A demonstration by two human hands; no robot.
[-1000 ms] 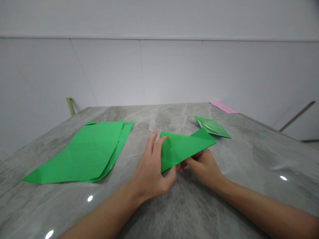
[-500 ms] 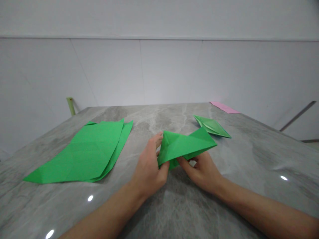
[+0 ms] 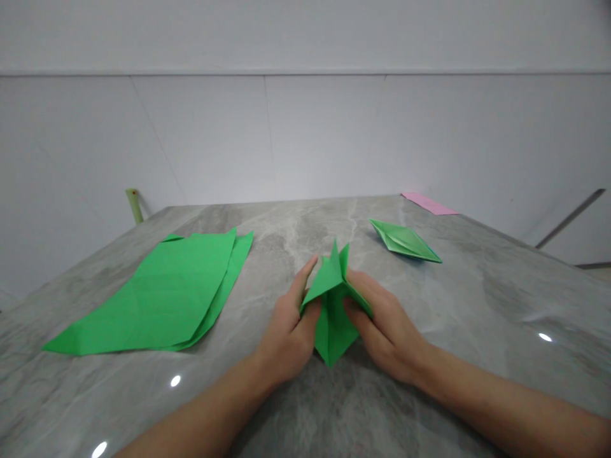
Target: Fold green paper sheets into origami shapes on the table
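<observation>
A folded green paper stands pinched between both my hands over the grey marble table. Its sides are pushed together, so it rises to points at the top and narrows to a tip near me. My left hand grips its left flap with thumb and fingers. My right hand presses the right flap inward, fingers closed on the paper.
A stack of flat green sheets lies to the left. One finished green folded shape rests at the back right, with a pink sheet behind it at the table's far edge. A white wall stands beyond.
The paper was a wide, flat triangle held low. Both hands have pushed its sides together, and it now stands narrow and upright between them.
</observation>
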